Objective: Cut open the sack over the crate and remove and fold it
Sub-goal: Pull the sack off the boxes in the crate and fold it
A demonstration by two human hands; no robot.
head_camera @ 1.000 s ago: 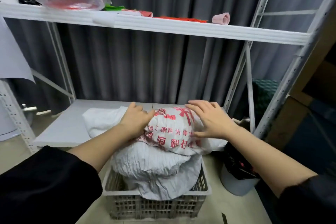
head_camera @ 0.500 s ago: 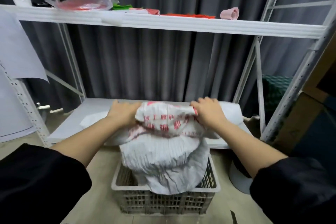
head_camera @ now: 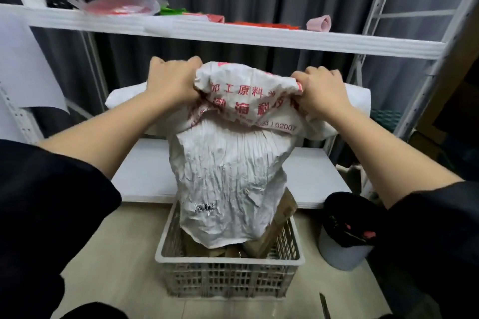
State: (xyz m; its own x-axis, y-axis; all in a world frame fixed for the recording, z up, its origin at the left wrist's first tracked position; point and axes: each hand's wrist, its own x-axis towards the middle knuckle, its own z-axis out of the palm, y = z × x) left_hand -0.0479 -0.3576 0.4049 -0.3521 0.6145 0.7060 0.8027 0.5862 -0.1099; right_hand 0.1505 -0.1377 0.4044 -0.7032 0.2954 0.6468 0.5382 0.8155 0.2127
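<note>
1. Dark curtain and a white rack (head_camera: 259,39) back the scene; the crate (head_camera: 228,264) sits on the floor at 6 o'clock.
2. Left hand (head_camera: 172,80) and right hand (head_camera: 320,90) each grip the bunched top of the sack (head_camera: 228,179), fingers curled into it, above the crate.
3. Best lifted straight and evenly, so the contents drop clear.
4. The sack's open mouth faces away; the brown contents are barely legible, and a blade at 5 o'clock is cut off.

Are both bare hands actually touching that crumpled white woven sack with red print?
Touching. The head view shows the left hand and right hand each with fingers curled into the bunched top of the white woven sack.
</note>
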